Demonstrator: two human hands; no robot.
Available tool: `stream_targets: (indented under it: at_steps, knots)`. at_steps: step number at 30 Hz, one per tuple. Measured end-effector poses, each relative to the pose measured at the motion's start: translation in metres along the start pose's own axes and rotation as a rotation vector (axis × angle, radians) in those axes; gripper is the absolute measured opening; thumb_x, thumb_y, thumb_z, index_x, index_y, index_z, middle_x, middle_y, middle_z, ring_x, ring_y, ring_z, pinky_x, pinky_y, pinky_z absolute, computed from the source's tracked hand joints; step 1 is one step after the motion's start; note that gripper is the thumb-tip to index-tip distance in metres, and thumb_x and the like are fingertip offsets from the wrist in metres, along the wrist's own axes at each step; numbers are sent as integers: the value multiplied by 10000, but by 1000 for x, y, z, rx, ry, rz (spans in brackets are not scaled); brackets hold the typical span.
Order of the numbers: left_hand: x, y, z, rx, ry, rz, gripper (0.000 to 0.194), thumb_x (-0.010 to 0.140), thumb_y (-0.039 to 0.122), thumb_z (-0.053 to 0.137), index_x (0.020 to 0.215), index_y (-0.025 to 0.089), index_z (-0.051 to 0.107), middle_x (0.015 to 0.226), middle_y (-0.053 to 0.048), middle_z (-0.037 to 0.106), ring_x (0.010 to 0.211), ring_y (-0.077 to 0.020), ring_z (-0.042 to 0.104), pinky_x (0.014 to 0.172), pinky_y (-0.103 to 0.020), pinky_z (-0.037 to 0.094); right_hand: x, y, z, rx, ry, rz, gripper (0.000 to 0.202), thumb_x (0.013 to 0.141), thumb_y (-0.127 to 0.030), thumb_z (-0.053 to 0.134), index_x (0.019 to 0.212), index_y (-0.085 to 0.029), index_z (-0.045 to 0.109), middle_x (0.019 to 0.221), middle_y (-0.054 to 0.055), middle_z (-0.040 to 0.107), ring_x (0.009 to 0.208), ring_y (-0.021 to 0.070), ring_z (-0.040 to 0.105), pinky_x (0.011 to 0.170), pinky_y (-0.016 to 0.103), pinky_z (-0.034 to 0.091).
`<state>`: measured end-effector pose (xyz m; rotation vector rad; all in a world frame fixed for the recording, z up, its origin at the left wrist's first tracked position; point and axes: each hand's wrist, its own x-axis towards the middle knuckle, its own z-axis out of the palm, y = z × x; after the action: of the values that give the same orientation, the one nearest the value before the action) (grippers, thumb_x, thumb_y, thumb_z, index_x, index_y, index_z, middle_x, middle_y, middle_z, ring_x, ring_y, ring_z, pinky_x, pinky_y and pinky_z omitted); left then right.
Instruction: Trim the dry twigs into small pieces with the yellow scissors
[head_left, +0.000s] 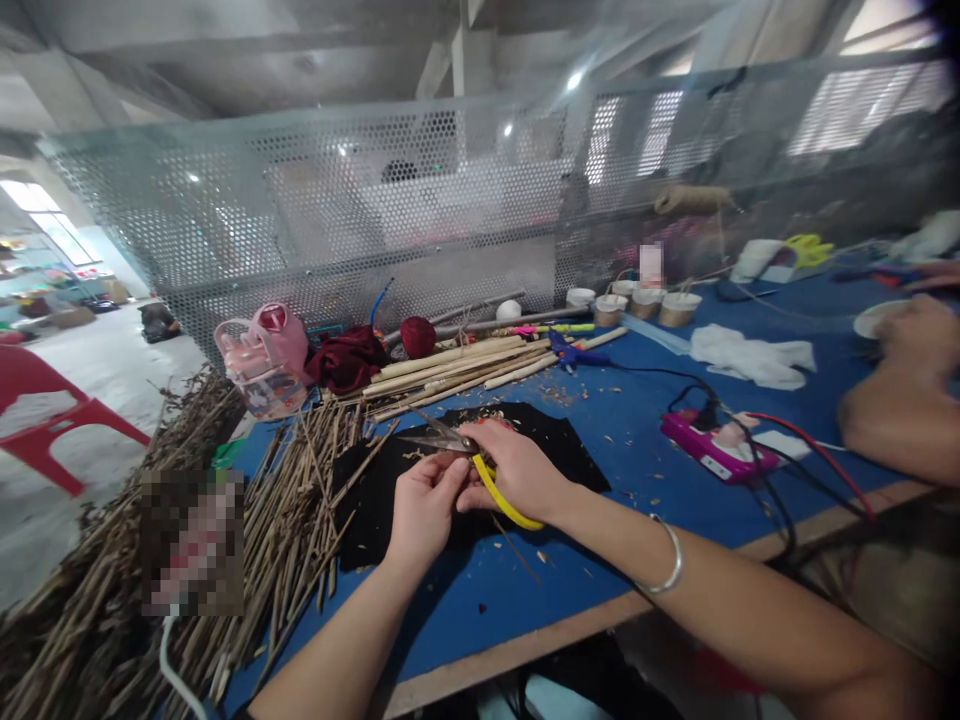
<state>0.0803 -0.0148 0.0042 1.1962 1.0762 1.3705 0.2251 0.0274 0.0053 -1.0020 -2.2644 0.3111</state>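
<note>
My right hand (514, 470) is closed on a pair of scissors with yellow handles (499, 500). The scissors' blades (439, 438) point left and stand apart. Close against the scissors, my left hand (427, 505) has its thumb and fingertips pinched together; what it holds is too small to make out. Both hands are above a black cloth (367, 500) strewn with pale shavings. A thin stem (517, 548) shows below the right hand. To the left lies a heap of dry, thin stalks (289, 530).
Peeled sticks (450, 362) and a blue glue gun (574, 352) lie behind the cloth. Rightward are a magenta power strip (712, 450) with cables, white gloves (752, 357) and several cups. A co-worker's arm (900, 400) reaches in at the right. A perforated screen (360, 200) stands behind.
</note>
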Motion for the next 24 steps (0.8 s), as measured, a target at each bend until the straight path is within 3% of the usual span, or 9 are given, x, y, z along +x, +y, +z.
stream_targets:
  at_steps: [8,10,16,24]
  knots:
    - [2,-3,-3,-20,35,-141,251,706,348,633,798,116,655,683,-43,672,475,-84,529,453,-192,416,-2,4,-2,36,-85,66,638,626,-610,623,1107,-205,516,982,80,595,896,215,577,774,314,434]
    - [3,-3,-4,-15,48,-177,248,704,346,637,788,113,654,673,-45,667,527,-101,564,487,-198,444,-1,3,-4,10,-98,89,654,628,-623,609,1119,-202,506,955,81,591,864,212,577,748,312,434]
    - [7,-1,-4,-3,80,-280,272,696,369,639,749,102,642,655,-65,666,568,-137,601,492,-218,474,3,3,-5,-52,-116,65,897,474,-706,644,1158,-151,478,935,111,533,824,246,519,748,380,409]
    - [4,-1,0,2,65,-228,228,724,337,621,768,116,653,647,-45,661,579,-128,600,575,-231,492,5,4,-4,-1,-148,67,845,493,-659,674,1151,-165,480,934,106,534,823,244,518,743,367,400]
